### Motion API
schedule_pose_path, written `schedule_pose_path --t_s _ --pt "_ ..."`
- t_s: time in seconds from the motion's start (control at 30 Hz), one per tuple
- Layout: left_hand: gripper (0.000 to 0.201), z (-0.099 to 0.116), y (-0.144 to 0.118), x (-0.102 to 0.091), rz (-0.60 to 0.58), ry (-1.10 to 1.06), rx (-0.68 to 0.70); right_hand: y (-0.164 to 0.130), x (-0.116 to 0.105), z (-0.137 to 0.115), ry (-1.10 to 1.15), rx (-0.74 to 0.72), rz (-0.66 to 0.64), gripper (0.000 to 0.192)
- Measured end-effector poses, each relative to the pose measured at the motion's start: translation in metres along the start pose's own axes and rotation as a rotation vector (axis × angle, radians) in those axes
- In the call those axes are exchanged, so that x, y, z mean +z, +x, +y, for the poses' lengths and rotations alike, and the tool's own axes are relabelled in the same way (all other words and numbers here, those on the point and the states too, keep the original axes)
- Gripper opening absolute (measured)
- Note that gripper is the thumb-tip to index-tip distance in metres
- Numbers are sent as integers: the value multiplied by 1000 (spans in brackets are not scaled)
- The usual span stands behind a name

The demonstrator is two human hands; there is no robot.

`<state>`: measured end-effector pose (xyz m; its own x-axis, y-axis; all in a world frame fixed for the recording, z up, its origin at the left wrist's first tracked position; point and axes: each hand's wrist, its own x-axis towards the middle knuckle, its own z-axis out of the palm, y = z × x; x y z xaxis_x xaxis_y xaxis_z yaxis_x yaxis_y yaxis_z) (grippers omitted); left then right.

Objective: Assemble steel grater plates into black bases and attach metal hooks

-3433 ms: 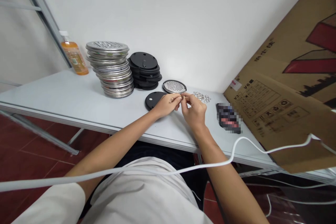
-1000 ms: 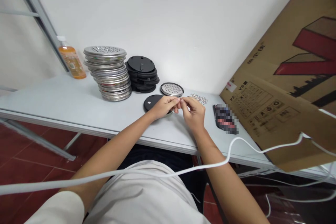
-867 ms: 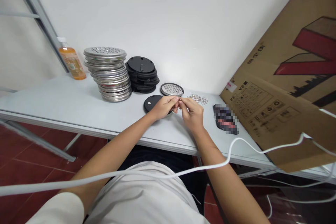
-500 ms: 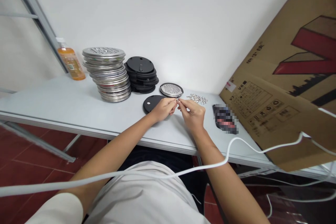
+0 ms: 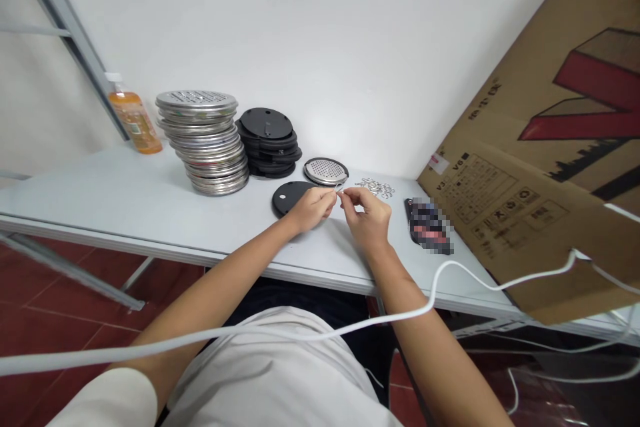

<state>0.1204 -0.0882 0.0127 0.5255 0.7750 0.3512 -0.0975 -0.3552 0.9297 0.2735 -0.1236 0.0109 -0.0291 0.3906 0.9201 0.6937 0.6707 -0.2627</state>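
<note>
Between your fingertips sits the small metal piece point(image 5: 340, 187), a pale, thin bit whose upper part shows just above the pinch; its exact shape is too small to tell. Your left hand point(image 5: 314, 209) grasps it between thumb and forefinger, and your right hand point(image 5: 367, 212) pinches in from the other side, tips nearly meeting. You probably use both hands because something so slight needs steadying from two sides.

Just beyond your right fingers lies a loose scatter of metal pieces point(image 5: 375, 187), within easy reach, likely for picking singly. Under and beside your left fingers, a black disc point(image 5: 285, 198) lies flat, partly covered. Straight past your fingertips, a perforated disc point(image 5: 326, 171) rests with its holes upward. Farther left stand the black stack point(image 5: 267, 140) and, beyond it, the taller metal stack point(image 5: 205, 147), perhaps piled to save room on the table point(image 5: 125, 180). The orange bottle point(image 5: 134, 123) stands farthest left; you cannot read its label.

Right of your fingers, past a pixelated dark item point(image 5: 430, 225), the carton point(image 5: 505, 193) reads "V3" with an open square and "V6" with a filled one, near a big red V-like print; its other characters are unclear.
</note>
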Motion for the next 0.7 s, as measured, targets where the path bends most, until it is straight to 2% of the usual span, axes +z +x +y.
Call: schedule_pose_path --t_s 0.17,0.3,0.4,0.53,0.7 --pt "34 6 -1 1 -24 -16 -43 -3 0 4 12 -59 -48 12" --pt "34 10 0 1 -16 -141 -64 -2 0 3 -20 -38 -53 17" --pt "37 8 1 1 9 -178 -79 -1 0 2 -13 -17 -68 14" --pt "39 8 2 0 18 -107 -72 -2 0 4 39 51 -66 13" --pt "37 10 1 -3 9 2 -13 -3 0 7 69 64 -63 11"
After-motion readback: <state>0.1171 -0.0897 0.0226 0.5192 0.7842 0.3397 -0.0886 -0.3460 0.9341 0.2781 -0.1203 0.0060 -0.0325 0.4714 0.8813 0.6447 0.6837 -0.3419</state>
